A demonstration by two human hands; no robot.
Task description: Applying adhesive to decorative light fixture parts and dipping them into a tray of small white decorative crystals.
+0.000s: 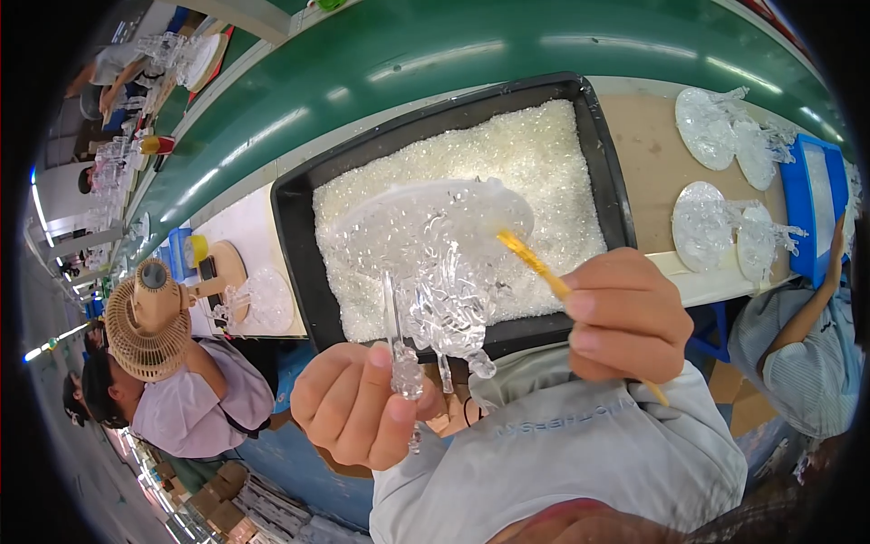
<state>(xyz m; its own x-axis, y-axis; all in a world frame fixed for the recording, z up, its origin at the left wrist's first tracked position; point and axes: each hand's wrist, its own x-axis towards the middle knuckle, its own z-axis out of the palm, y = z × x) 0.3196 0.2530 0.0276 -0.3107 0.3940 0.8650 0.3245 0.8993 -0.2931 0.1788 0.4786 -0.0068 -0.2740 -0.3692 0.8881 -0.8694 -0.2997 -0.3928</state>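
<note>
My left hand [349,408] is closed, its thumb and fingers pinching a slim upright part of a clear plastic figurine [449,308]. The figurine is tilted, with its round, flat disc base [399,218] turned away from me. My right hand [625,317] grips a thin yellow brush [536,263]. Its tip points at the disc near the right edge; whether it touches I cannot tell. Under the figurine lies a black tray [620,195] filled with glittering whitish granules [535,136].
To the right, several clear figurines with disc bases [702,127] lie on brown board beside a blue bin [807,208]. A person's arm [816,299] reaches that bin. At left are another clear piece [270,299], a tan fan [152,313] and a seated person [195,399]. A green surface [435,59] runs behind.
</note>
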